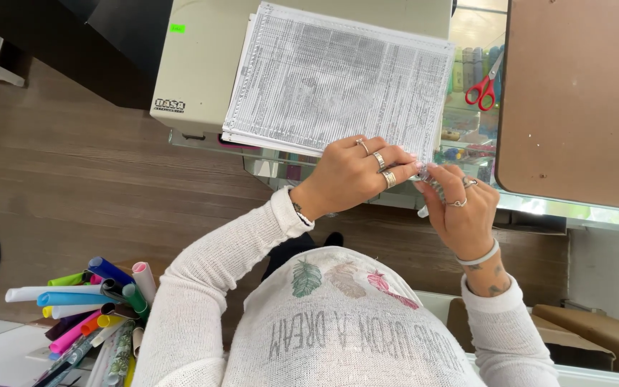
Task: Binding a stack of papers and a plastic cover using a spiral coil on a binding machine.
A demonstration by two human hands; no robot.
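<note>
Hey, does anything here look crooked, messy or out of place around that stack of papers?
Slightly. The paper stack sits askew on the beige machine, its near edge overhanging, sheets fanned unevenly at the left edge. Both hands pinch the near right corner. The red scissors lie inside the glass case.

Stack of printed sheets (338,82): the near right corner is covered by the left hand (352,172) and right hand (460,211); the print is too fine to be made out.
Small thing at the fingertips: pinched between both hands, mostly hidden, its kind cannot be told.
Beige machine (202,64): its top is cut off by the upper edge, its right part buried under the sheets.
Red-handled scissors (484,84): the blades are lost in glare.
Rolls of coloured paper (87,301): cut off at the lower edge.
Brown board (582,93): cropped at top and right.
</note>
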